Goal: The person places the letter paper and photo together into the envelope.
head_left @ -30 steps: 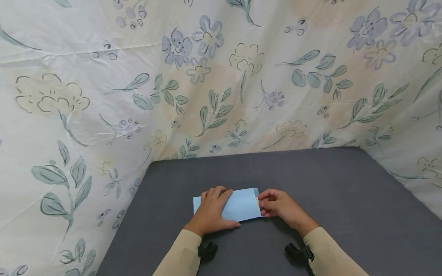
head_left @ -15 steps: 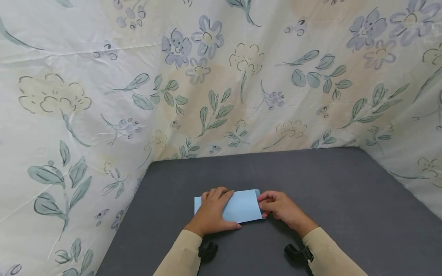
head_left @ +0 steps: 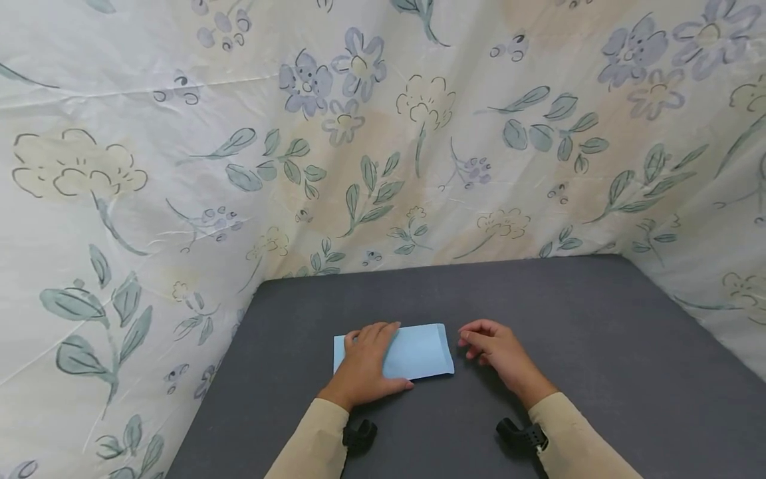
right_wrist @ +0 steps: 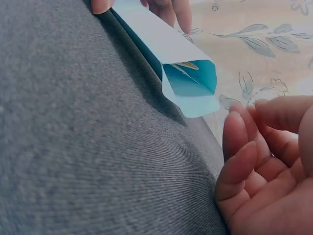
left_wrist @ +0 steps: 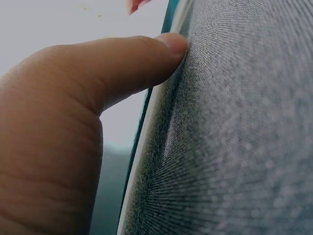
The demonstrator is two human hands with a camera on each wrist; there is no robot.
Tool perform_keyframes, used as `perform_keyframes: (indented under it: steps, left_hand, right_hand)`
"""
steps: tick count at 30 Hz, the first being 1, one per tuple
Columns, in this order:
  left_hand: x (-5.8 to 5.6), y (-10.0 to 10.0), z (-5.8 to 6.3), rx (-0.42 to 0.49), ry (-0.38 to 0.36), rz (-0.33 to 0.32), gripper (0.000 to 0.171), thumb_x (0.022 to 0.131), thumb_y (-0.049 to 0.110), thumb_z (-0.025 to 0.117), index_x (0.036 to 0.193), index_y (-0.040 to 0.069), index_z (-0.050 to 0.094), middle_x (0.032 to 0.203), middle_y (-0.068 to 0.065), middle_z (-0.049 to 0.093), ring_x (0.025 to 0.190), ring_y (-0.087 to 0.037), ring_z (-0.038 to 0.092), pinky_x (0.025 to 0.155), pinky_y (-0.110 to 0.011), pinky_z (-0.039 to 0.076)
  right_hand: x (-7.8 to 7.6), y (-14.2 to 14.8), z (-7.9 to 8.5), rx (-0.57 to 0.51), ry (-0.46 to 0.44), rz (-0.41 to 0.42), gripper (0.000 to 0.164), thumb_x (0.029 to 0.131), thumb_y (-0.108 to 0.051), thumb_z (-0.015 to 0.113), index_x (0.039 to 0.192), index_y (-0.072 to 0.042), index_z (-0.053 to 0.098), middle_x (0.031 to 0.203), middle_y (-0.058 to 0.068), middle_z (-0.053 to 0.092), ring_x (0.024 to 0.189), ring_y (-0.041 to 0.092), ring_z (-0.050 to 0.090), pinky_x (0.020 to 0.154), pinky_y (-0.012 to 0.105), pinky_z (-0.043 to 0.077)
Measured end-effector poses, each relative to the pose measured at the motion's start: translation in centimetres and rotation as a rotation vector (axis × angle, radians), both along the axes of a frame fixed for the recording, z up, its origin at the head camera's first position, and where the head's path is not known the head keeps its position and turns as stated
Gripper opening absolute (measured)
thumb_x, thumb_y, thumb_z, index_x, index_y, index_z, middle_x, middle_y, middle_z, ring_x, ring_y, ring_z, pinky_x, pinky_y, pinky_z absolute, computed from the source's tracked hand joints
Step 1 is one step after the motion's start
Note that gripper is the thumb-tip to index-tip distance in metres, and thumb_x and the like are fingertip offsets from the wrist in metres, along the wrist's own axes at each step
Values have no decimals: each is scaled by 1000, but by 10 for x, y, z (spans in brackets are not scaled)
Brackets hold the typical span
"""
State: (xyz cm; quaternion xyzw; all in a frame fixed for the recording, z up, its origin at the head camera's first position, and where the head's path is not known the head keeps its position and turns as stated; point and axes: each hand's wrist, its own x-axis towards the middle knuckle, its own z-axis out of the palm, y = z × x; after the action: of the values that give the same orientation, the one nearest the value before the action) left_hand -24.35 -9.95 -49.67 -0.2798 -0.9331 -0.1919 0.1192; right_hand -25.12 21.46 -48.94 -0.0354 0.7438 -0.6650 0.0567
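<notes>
A light blue paper envelope [head_left: 420,352] lies on the dark grey table. My left hand [head_left: 366,366] spans its left half from above, thumb at the near edge and fingers at the far edge. Seen from the left wrist, the thumb [left_wrist: 142,61] presses along that edge. The envelope's right end gapes in the right wrist view, its flap [right_wrist: 198,106] hanging outward. Inside shows a thin orange-and-white paper edge [right_wrist: 188,64]; the rest of it is hidden. My right hand [head_left: 501,356] hovers just right of the opening, fingers loosely curled around nothing.
The grey tabletop [head_left: 538,299] stretches behind and to the right. A floral cloth [head_left: 371,133] hangs along its back and sides. Each wrist wears a black camera mount, such as the right one [head_left: 519,436].
My right hand has drawn back to the right, out of the envelope's mouth. The paper edge that showed there is now inside. My left hand keeps its place, the envelope shifting slightly.
</notes>
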Motion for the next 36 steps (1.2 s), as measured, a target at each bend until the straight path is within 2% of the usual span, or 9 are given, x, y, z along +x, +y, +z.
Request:
perform_keyframes:
  steps: [7,13,17,22,25,30,33,36]
  left_hand:
    - [0,-3,-3,34,-10,18,86,81,60,94,142,14,55,152,-3,51,145,-23,42,112,-63,26]
    - [1,-4,-4,67,-78,18,75,80,56,96,128,16,53,149,-3,53,141,-24,46,112,-63,25]
    - [1,-4,-3,43,-97,4,64,84,56,92,121,19,56,149,-3,55,140,-24,46,112,-64,26]
    - [0,-5,-5,0,-68,-21,48,90,58,86,112,24,61,146,-3,58,139,-25,48,110,-66,27]
    - [0,-6,-5,0,-45,-38,43,92,55,85,112,24,65,145,-3,60,139,-25,49,110,-67,27]
    - [0,-5,-3,-15,-5,-44,38,96,46,84,123,21,73,144,0,63,137,-23,52,111,-69,27]
    - [0,-4,-3,-18,5,-37,40,97,44,83,128,20,74,144,0,64,138,-23,53,111,-68,28]
    - [1,-3,-2,1,18,-11,48,98,49,81,134,18,73,148,-3,63,140,-25,52,109,-66,32]
  right_hand:
    - [-1,-1,2,-27,3,-51,31,108,-20,73,122,6,70,103,11,74,84,25,67,68,34,52]
    - [-1,-1,2,-23,6,-50,32,108,-21,73,123,7,70,104,11,74,86,26,68,70,35,53]
    - [-1,-1,1,-16,8,-44,33,108,-21,72,124,7,70,105,11,74,87,26,68,72,35,54]
    - [-1,-1,1,-21,9,-42,33,108,-21,72,124,8,70,105,12,74,87,26,68,73,36,54]
    - [-2,0,0,-24,11,-40,34,108,-22,72,124,7,70,105,12,74,88,26,68,73,36,54]
    - [-1,1,1,-25,25,-52,33,109,-23,71,125,6,70,105,12,74,89,27,69,74,36,54]
    - [0,1,1,-16,59,-72,33,110,-24,70,125,5,70,107,12,74,91,27,69,75,37,54]
    - [0,0,0,10,119,-102,38,110,-29,70,130,4,67,115,15,72,100,30,68,79,38,56]
